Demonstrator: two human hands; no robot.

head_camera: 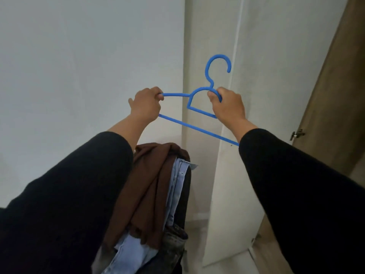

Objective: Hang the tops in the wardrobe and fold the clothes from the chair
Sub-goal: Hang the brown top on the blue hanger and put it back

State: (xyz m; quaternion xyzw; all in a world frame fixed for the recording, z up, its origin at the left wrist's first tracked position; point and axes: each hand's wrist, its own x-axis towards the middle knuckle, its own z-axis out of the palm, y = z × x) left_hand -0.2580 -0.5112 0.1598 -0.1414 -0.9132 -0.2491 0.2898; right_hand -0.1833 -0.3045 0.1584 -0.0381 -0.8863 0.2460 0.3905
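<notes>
Chair (mostly hidden) carries a heap of clothes: brown garment [150,186] draped on top, light blue jeans [175,186] beneath it, dark garment [175,242] lowest. Pale floor [195,230] beside.

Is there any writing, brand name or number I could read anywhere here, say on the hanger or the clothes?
None can be read.
Blue hanger, held by the left hand and right hand: no marking visible.
Pale tag on the light blue garment: too small to tell.
Brown garment: no print visible.
</notes>
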